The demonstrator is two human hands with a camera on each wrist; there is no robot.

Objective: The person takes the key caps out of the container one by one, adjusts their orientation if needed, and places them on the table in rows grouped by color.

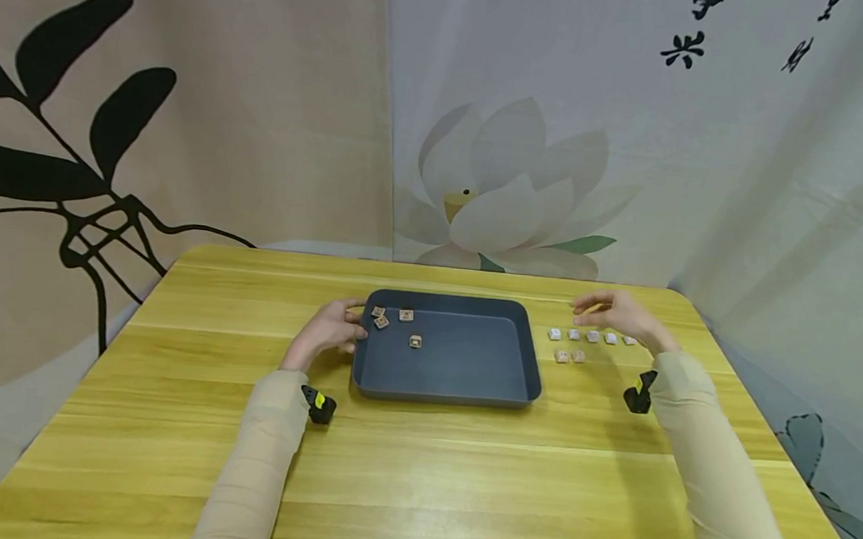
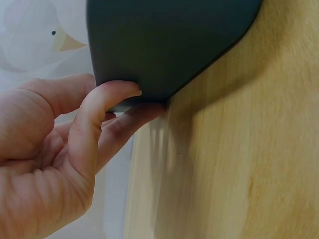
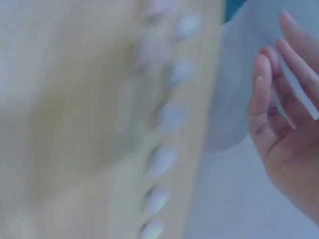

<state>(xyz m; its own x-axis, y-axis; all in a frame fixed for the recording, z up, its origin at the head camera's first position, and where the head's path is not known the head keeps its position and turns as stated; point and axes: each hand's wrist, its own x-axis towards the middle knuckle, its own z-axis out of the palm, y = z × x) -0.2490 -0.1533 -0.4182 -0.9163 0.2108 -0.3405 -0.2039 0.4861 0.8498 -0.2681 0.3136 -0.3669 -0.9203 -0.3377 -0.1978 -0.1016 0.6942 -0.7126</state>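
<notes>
Head view shows left grip (image 1: pixel 328 329) holding tray (image 1: pixel 471 352), right grip (image 1: pixel 624 315) released, black characters (image 1: pixel 684 47) on curtain (image 1: pixel 597 56).

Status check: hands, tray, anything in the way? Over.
Left hand holding tray. Right hand empty, near small blocks. Four more inside tray. No obstruction visible.

Looked like a makeshift indoor recording corner; home vs lab couldn't be told. Creased beige leaf-print cloth (image 1: pixel 279 83) and pale lotus-print cloth (image 1: pixel 513 183) with dark characters (image 1: pixel 684 50) hung behind a wood-grain table (image 1: pixel 476 490), blocking the view beyond. Small black cameras (image 1: pixel 321 408) sat at both wrists.
</notes>
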